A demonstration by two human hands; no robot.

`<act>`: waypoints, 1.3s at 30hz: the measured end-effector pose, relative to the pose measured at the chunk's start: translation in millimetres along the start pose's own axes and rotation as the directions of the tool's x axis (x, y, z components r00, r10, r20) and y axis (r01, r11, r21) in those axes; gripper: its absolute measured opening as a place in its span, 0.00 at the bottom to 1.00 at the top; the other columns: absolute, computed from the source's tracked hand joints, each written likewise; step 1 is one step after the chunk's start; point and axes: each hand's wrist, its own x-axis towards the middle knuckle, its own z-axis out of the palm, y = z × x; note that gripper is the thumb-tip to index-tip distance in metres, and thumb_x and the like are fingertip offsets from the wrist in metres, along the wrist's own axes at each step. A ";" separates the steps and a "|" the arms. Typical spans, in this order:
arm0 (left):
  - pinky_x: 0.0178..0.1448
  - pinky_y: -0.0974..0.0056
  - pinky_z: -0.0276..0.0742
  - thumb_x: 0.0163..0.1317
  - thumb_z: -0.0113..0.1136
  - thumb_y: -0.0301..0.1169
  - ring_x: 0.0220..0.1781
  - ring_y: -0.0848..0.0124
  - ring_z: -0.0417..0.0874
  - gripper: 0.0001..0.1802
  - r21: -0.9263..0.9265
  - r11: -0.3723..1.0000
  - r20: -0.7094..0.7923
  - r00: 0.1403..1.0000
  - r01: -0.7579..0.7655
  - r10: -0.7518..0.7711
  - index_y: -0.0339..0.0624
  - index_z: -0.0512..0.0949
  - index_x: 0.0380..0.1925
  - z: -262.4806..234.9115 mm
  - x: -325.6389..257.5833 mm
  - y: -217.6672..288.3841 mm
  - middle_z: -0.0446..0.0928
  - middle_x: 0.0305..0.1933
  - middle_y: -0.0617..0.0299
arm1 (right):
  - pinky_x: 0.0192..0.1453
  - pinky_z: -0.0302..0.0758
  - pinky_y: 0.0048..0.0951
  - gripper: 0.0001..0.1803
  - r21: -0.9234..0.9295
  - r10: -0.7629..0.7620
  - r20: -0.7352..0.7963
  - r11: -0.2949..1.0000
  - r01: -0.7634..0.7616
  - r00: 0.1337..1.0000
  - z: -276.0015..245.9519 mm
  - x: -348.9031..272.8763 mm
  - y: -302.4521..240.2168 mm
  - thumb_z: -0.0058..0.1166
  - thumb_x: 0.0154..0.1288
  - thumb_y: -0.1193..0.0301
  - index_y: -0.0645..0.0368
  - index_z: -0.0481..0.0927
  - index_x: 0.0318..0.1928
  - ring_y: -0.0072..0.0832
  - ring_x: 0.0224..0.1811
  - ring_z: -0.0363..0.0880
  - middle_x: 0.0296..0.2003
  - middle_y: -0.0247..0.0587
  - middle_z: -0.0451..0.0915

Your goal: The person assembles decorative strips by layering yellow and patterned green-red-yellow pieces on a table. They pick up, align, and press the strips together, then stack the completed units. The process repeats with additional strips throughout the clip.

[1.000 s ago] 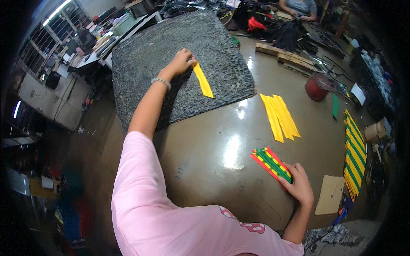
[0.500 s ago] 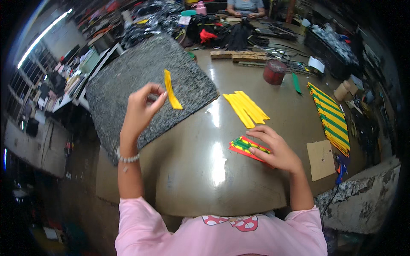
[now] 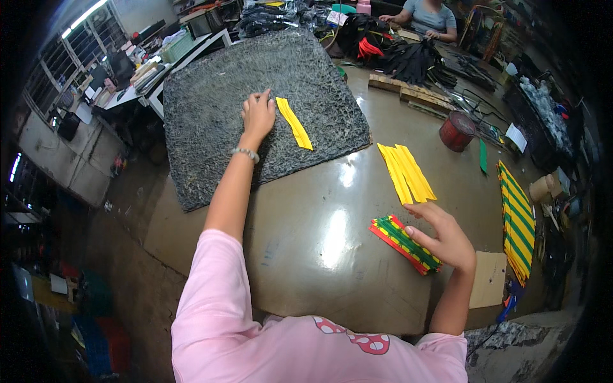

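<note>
Head: one strip (image 3: pixel 295 124) laid, 12 o'clock; yellow strips (image 3: pixel 416 173) remain, 1 o'clock.
Left hand (image 3: pixel 258 117) half-curled, right hand (image 3: pixel 449 239) wide.

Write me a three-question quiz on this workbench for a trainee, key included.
1. What does the yellow strip beside the left hand lie on?
a) a cardboard piece
b) a rough grey slab
c) a wooden plank
2. True or false: a bracelet circles the left wrist.
3. Fill in: the patterned red-edged stack is nearest the person's ____ hand.

Key: 1 b; 2 true; 3 right.
</note>
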 end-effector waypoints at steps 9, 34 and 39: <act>0.63 0.42 0.67 0.62 0.65 0.46 0.66 0.56 0.72 0.17 0.216 0.940 0.278 0.939 -0.265 0.201 0.54 0.85 0.48 -3.5 32.2 -3.2 0.77 0.61 0.59 | 0.63 0.72 0.43 0.25 -0.116 0.009 -0.013 0.993 -0.010 1.000 3.2 1.0 15.1 0.59 0.68 0.62 0.61 0.76 0.61 0.48 0.56 0.77 0.52 0.53 0.78; 0.48 0.66 0.85 0.70 0.60 0.27 0.40 0.72 0.84 0.15 -0.906 0.262 0.284 0.936 0.333 -0.206 0.36 0.73 0.54 -76.7 -174.5 162.0 0.80 0.42 0.58 | 0.42 0.75 0.25 0.20 -0.258 -0.499 -0.815 -0.142 0.956 -0.294 -6.6 -140.6 -109.0 0.59 0.66 0.74 0.57 0.73 0.57 0.25 0.50 0.76 0.52 0.32 0.76; 0.51 0.63 0.87 0.73 0.55 0.25 0.48 0.70 0.83 0.11 -0.941 0.156 0.282 0.951 0.300 -0.129 0.34 0.76 0.52 -56.8 -182.7 197.5 0.78 0.48 0.57 | 0.37 0.74 0.19 0.18 -0.390 -0.416 -0.815 -0.122 0.913 -0.404 -6.0 -136.3 -119.7 0.61 0.62 0.76 0.54 0.75 0.52 0.17 0.48 0.75 0.48 0.24 0.77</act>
